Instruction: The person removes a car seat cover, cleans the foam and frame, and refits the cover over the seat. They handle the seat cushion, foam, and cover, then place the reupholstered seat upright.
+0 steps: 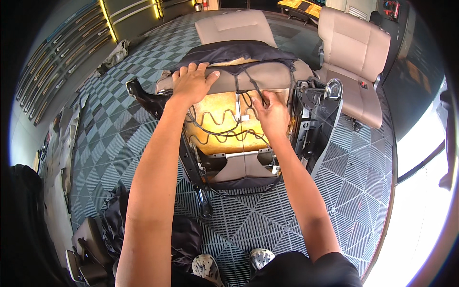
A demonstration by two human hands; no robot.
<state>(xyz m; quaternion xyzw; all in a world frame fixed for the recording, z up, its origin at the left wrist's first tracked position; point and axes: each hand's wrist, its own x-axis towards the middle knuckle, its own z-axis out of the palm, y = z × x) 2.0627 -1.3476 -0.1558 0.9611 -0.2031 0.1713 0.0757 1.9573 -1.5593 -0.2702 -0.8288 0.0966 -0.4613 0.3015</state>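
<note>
A car seat lies upturned in front of me, its yellow foam (208,106) showing behind wavy wire springs (217,117). My left hand (191,85) rests with spread fingers on the far-left part of the taupe seat cover (222,82). At the foam's right side, my right hand (274,114) is closed, thumb against fingers, on a black cord (256,87) that runs up over the cover. Its fingertips are partly hidden. Dark fabric (229,51) is bunched along the seat's far edge. Black wiring with a white tag (245,117) crosses the springs.
Black metal rails flank the seat, the right one (322,129) ending in a metal loop. Another taupe seat (354,52) stands at the right, and a taupe cushion (234,27) lies behind. Dark fabric (186,239) and a seat part (88,244) lie at lower left.
</note>
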